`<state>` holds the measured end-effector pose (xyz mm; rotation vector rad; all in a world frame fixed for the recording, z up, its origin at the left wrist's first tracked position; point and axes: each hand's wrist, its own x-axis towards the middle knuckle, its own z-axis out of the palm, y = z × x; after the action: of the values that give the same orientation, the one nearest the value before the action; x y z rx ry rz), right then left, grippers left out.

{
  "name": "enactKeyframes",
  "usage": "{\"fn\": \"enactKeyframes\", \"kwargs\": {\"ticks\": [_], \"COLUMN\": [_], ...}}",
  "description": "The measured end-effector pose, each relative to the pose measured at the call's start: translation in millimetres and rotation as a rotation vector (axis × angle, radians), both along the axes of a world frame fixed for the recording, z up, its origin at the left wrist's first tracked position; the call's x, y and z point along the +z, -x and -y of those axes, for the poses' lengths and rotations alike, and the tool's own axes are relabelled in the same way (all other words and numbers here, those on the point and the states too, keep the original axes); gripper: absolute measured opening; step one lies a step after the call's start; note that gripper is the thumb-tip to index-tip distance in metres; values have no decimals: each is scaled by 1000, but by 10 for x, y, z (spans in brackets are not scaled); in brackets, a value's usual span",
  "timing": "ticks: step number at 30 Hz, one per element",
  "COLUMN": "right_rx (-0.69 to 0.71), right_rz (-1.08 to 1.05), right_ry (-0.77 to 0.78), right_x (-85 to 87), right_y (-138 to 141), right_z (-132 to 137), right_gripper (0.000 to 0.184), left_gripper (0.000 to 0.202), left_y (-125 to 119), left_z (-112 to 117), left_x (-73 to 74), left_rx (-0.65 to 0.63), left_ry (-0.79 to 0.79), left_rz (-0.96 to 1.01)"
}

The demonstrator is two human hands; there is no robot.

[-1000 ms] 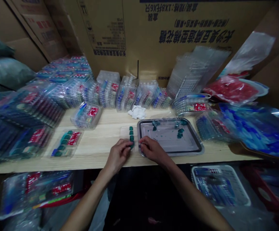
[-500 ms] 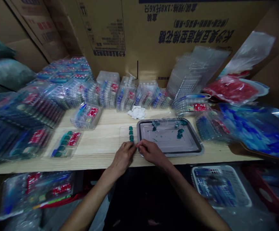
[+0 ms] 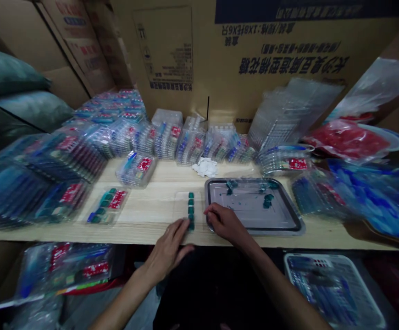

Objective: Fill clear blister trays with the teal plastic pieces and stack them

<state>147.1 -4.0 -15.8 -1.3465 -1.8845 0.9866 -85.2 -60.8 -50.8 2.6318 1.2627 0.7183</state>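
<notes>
A clear plastic blister tray (image 3: 180, 206) lies at the middle of the table, with a column of dark green pieces (image 3: 191, 210) along its right side. My left hand (image 3: 172, 245) rests at its near edge, fingers stretched out and thumb apart, the fingertips beside the lowest green piece. Over the left rim of a grey metal tray (image 3: 251, 217), my right hand (image 3: 223, 222) has its fingers curled together; whatever they may hold is hidden. Several loose green pieces (image 3: 267, 200) and small crumbs lie in the metal tray.
A filled blister pack (image 3: 108, 206) lies to the left. Stacks of filled packs (image 3: 62, 156) line the left and back. Crumpled white tissue (image 3: 205, 167) lies behind the metal tray. At right are a box of blue items (image 3: 374, 197) and, lower down, a white basket (image 3: 368, 293).
My left hand has drawn back and opened its thumb, uncovering the lower green pieces. My right hand has moved apart from it towards the metal tray. The whole view has shifted slightly.
</notes>
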Motion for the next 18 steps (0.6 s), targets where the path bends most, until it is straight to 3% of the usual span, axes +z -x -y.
{"fn": "enactKeyframes", "kwargs": {"ticks": [2, 5, 8, 13, 18], "right_rx": [7, 16, 22, -34, -86], "right_rz": [15, 24, 5, -111, -403], "right_ry": [2, -7, -27, 65, 560], "right_x": [18, 18, -5, -18, 151], "right_y": [16, 67, 148, 364, 871], "right_z": [1, -13, -77, -304, -569], "right_gripper": [20, 22, 23, 23, 26], "left_gripper": [74, 57, 61, 56, 27], "left_y": [89, 166, 214, 359, 536], "left_z": [208, 478, 545, 222, -325], "left_x": [-32, -60, 4, 347, 730], "left_rx": [0, 35, 72, 220, 564], "left_ry": [-5, -112, -223, -339, -220], "left_rz": [-35, -76, -28, 247, 694]}}
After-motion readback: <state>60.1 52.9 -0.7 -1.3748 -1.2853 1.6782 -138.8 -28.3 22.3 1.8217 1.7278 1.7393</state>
